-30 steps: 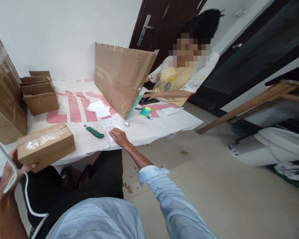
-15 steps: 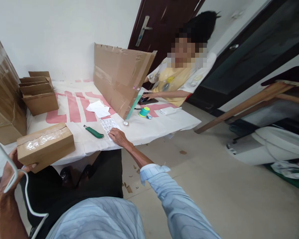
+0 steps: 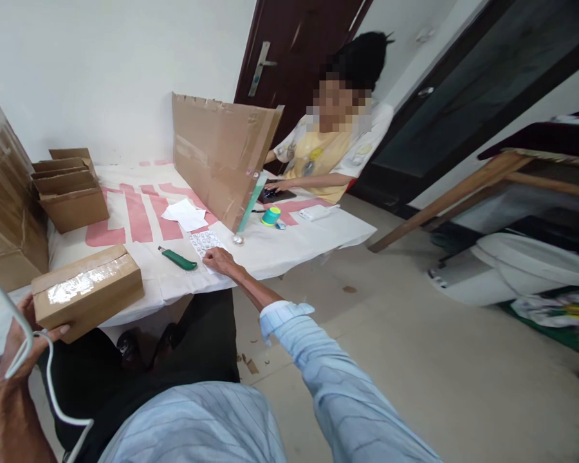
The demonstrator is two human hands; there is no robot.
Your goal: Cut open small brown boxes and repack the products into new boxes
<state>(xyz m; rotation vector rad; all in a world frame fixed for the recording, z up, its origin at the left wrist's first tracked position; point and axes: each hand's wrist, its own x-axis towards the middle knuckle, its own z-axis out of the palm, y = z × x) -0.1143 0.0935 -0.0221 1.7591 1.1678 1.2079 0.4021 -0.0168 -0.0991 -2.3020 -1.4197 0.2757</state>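
With the right hand (image 3: 219, 260) as the centre of the dial and twelve toward the top of the view, the left hand (image 3: 25, 339) lies at eight o'clock. It grasps the near left end of a taped cardboard box (image 3: 94, 299), thumb along the near side and fingers round the end. The box lies between eight and nine o'clock, tilted, over the near edge of the table (image 3: 299, 241); I cannot tell whether it rests there. Glossy clear tape covers its top seam. A white cable (image 3: 74, 422) hangs in front of the left wrist.

The right hand has its fingers curled down on the lower part of a printed sheet (image 3: 203, 240), which extends toward eleven o'clock; whether the fingertips pinch anything cannot be told.

At nine o'clock, just beside the sheet, lies a green cutter knife (image 3: 179, 260). Beyond the sheet, at eleven, are loose white papers (image 3: 186, 214). A cardboard panel (image 3: 222, 161) stands at twelve, with a small shiny object (image 3: 238, 239) near its foot between one and two. A teal-and-yellow roll (image 3: 271, 216) sits farther out that way, and a white device (image 3: 314, 212) at two. A co-worker (image 3: 313, 161) sits at half past one, a hand on a dark device (image 3: 282, 195). At ten stands an open cardboard box (image 3: 74, 206), and left of it a large carton (image 3: 12, 199).
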